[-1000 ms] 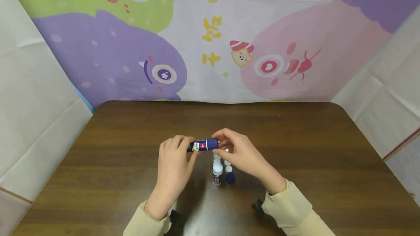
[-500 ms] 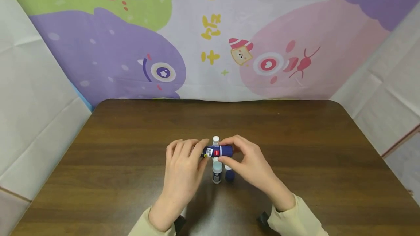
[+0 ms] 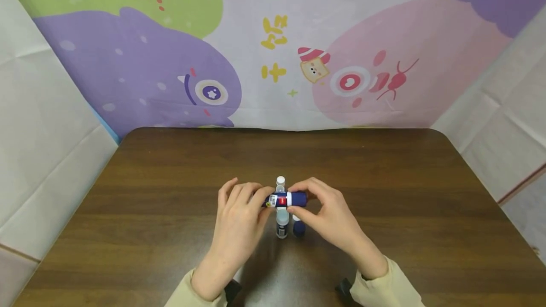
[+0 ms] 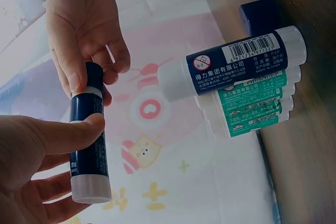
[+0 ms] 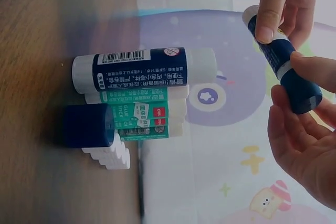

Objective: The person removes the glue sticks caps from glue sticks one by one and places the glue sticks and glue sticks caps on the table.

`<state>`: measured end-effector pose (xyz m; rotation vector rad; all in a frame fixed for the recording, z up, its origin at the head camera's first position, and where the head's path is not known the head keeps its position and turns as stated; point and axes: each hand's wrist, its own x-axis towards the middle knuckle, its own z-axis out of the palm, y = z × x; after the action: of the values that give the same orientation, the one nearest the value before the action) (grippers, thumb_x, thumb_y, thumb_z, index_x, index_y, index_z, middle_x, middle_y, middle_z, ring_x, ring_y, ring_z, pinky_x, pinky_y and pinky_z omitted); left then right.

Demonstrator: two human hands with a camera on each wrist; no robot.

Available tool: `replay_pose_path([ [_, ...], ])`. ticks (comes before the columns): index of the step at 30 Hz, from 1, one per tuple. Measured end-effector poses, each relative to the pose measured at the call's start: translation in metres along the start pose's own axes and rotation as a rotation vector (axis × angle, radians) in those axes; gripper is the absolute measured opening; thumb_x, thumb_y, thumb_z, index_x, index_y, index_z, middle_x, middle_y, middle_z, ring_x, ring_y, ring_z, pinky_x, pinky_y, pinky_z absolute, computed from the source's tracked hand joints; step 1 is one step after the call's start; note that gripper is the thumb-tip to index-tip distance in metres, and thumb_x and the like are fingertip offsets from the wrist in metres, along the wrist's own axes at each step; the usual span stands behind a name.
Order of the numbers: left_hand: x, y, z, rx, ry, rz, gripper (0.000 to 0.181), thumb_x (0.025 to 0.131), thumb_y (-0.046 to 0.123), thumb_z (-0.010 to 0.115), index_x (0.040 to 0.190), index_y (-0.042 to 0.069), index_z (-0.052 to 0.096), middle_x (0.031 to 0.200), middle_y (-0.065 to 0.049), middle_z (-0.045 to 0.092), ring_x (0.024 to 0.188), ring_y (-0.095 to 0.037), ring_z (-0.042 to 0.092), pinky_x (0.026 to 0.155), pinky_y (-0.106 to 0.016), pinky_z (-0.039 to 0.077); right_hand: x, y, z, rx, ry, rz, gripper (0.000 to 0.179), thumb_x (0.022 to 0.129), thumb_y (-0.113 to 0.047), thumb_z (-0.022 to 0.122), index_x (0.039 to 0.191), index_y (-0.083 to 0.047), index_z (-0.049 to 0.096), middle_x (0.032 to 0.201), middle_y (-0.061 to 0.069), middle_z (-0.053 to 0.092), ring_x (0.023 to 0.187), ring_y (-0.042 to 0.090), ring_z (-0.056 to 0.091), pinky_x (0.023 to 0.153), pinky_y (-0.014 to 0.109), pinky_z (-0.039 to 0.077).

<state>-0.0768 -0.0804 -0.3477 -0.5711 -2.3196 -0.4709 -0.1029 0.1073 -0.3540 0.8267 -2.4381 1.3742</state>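
Note:
A navy glue stick (image 3: 281, 200) is held level above the table between both hands. My left hand (image 3: 236, 221) grips its barrel, with the thumb along the side in the left wrist view. My right hand (image 3: 330, 210) pinches the navy cap (image 3: 300, 199) at the other end. A white band shows between barrel and cap. Below stands another navy glue stick (image 4: 236, 61), uncapped, its pale top showing. Beside it a loose navy cap (image 5: 89, 124) stands on the table.
Several green glue sticks (image 5: 142, 114) without caps stand in a row behind the upright navy one. A row of small white caps (image 5: 107, 156) stands alongside, behind the navy cap. The brown table (image 3: 170, 165) ends at a cartoon-printed cloth (image 3: 264, 108).
The held glue stick has shifted right and slightly towards me. My right hand has taken hold of its cap, and the white band looks wider.

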Motion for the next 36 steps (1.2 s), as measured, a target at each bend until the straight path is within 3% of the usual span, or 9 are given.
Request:
replay_pose_path([
  [7, -0.001, 0.001, 0.003, 0.012, -0.021, 0.019, 0.033, 0.063, 0.013, 0.081, 0.091, 0.013, 0.064, 0.084, 0.001, 0.061, 0.081, -0.018, 0.056, 0.094, -0.045, 0.034, -0.003, -0.003, -0.004, -0.033, -0.002, -0.056, 0.028, 0.076, -0.016, 0.073, 0.102, -0.018, 0.062, 0.095, -0.011, 0.060, 0.082, 0.004, 0.057, 0.071, 0.024, 0.050],
  [13, -0.005, 0.002, 0.002, -0.024, -0.008, 0.008, 0.034, 0.061, 0.013, 0.083, 0.089, 0.012, 0.063, 0.079, 0.000, 0.051, 0.071, -0.016, 0.049, 0.075, -0.036, 0.037, -0.007, -0.010, -0.008, -0.086, -0.005, -0.082, 0.030, 0.075, -0.014, 0.074, 0.102, -0.016, 0.062, 0.098, -0.010, 0.060, 0.083, 0.004, 0.056, 0.069, 0.023, 0.050],
  [18, -0.011, -0.002, 0.001, -0.074, -0.068, -0.063, 0.035, 0.062, 0.016, 0.083, 0.091, 0.014, 0.063, 0.073, 0.005, 0.046, 0.064, -0.010, 0.046, 0.072, -0.030, 0.037, -0.010, -0.011, -0.012, -0.102, 0.000, -0.078, 0.030, 0.075, -0.014, 0.074, 0.102, -0.017, 0.062, 0.097, -0.010, 0.060, 0.083, 0.004, 0.057, 0.069, 0.022, 0.049],
  [24, -0.018, -0.005, 0.003, -0.211, -0.149, -0.208, 0.032, 0.063, 0.021, 0.082, 0.088, 0.016, 0.062, 0.067, 0.010, 0.044, 0.062, -0.005, 0.039, 0.063, -0.024, 0.034, -0.017, -0.002, -0.014, -0.132, -0.020, -0.020, 0.028, 0.076, -0.018, 0.074, 0.102, -0.018, 0.063, 0.094, -0.013, 0.060, 0.082, 0.003, 0.056, 0.067, 0.021, 0.047],
  [27, -0.022, -0.006, 0.004, -0.262, -0.169, -0.245, 0.032, 0.064, 0.021, 0.082, 0.087, 0.016, 0.060, 0.066, 0.012, 0.046, 0.061, -0.004, 0.041, 0.062, -0.023, 0.035, -0.022, 0.003, -0.014, -0.153, -0.038, 0.007, 0.027, 0.076, -0.022, 0.073, 0.102, -0.022, 0.064, 0.091, -0.014, 0.060, 0.079, 0.002, 0.056, 0.065, 0.022, 0.048],
  [31, -0.029, -0.005, 0.008, -0.277, -0.219, -0.258, 0.030, 0.066, 0.024, 0.081, 0.087, 0.016, 0.060, 0.067, 0.014, 0.048, 0.062, -0.002, 0.045, 0.064, -0.022, 0.039, -0.026, 0.009, -0.014, -0.195, -0.113, 0.069, 0.024, 0.076, -0.027, 0.072, 0.099, -0.022, 0.065, 0.084, -0.015, 0.058, 0.068, 0.002, 0.052, 0.059, 0.021, 0.047],
  [36, -0.034, -0.001, 0.012, -0.254, -0.300, -0.267, 0.029, 0.066, 0.028, 0.079, 0.079, 0.019, 0.055, 0.065, 0.015, 0.050, 0.060, -0.002, 0.042, 0.061, -0.021, 0.037, -0.031, 0.015, -0.011, -0.302, -0.298, 0.194, 0.021, 0.079, -0.036, 0.068, 0.092, -0.020, 0.067, 0.074, -0.014, 0.055, 0.058, 0.002, 0.045, 0.050, 0.018, 0.039],
])
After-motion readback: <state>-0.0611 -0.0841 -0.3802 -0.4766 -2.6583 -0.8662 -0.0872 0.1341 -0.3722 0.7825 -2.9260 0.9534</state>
